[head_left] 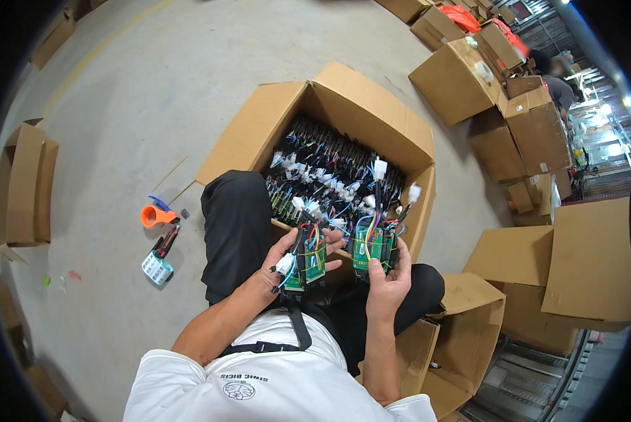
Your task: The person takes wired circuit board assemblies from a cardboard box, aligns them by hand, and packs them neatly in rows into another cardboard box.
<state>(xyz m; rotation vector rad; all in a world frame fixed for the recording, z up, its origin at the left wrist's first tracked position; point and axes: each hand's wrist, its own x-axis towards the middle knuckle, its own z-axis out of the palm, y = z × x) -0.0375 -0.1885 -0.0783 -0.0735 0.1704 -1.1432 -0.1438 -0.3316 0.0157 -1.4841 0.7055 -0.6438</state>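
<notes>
My left hand (274, 264) holds a bundle of green circuit boards (314, 261) with black parts, coloured wires and white plugs. The boards rest against its palm, with some fingers stretched out beyond them. In my right hand (391, 281) is a second bundle of circuit boards (367, 247), gripped between thumb and fingers; its wires and white plugs stick upward. The two bundles are apart, both in front of my lap. Just past them an open cardboard box (238, 133) holds rows of many similar wired boards (322, 165).
On the floor to the left lie an orange tape dispenser (153, 216), a red-and-black tool (166, 243) and a labelled roll (158, 268). Open boxes (463, 337) stand by my right knee. Stacked cartons (463, 81) line the right, where another person (560, 91) is partly visible.
</notes>
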